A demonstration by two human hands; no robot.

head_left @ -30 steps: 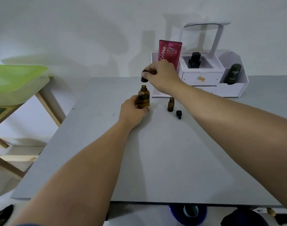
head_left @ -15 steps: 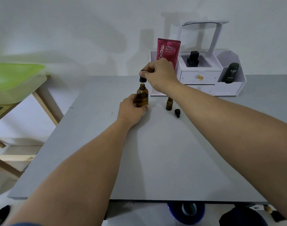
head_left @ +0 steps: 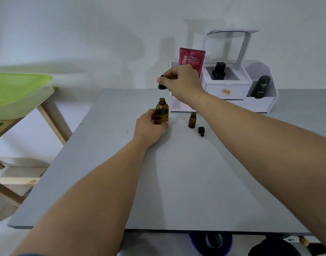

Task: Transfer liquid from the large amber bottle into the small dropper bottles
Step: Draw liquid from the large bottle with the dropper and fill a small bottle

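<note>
grey table [head_left: 177,182]: right hand [head_left: 180,82] lifted dropper [head_left: 161,87] higher above large amber bottle [head_left: 162,113].

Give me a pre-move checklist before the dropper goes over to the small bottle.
1. Left hand steadies the large bottle, upright: ok.
2. Right hand grips the dropper by its cap: ok.
3. Dropper tip clear of the large bottle's neck: ok, it hangs just above it.
4. Liquid drawn into the dropper: cannot tell.
5. Small bottle upright and uncapped: ok.
6. Loose cap lies on the table, beside the small bottle: ok.
</note>
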